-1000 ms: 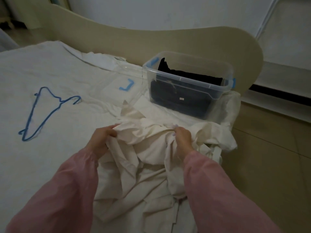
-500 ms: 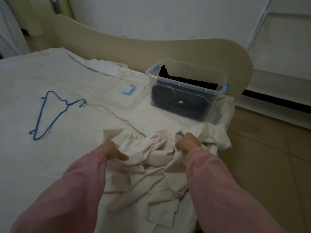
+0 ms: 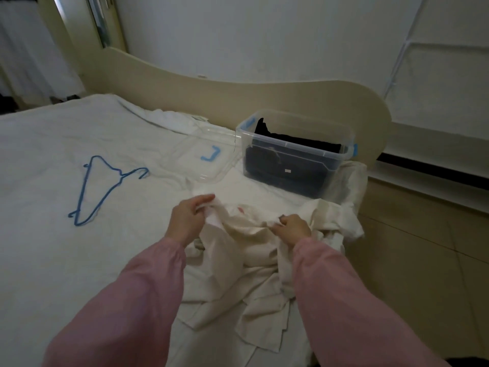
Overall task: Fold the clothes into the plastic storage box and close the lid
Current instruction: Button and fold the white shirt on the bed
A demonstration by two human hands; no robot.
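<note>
Cream garment [image 3: 238, 260], crumpled on bed [image 3: 53, 260], pinched in curled fingers [image 3: 203, 200] of left hand [image 3: 188, 221] and right hand [image 3: 293, 226]; lidless storage box [image 3: 299, 149] of dark clothes [image 3: 280, 168] beyond.

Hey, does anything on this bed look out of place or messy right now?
In the plastic box, dark clothes poke above the rim at the far left corner, which may stop the lid, lying beside it on the bed, from closing flat.

Crumpled cream garment [image 3: 238, 260] lies before the open clear box [image 3: 294, 148] (dark clothes [image 3: 296, 139] inside), lid [image 3: 195, 161] beside.
</note>
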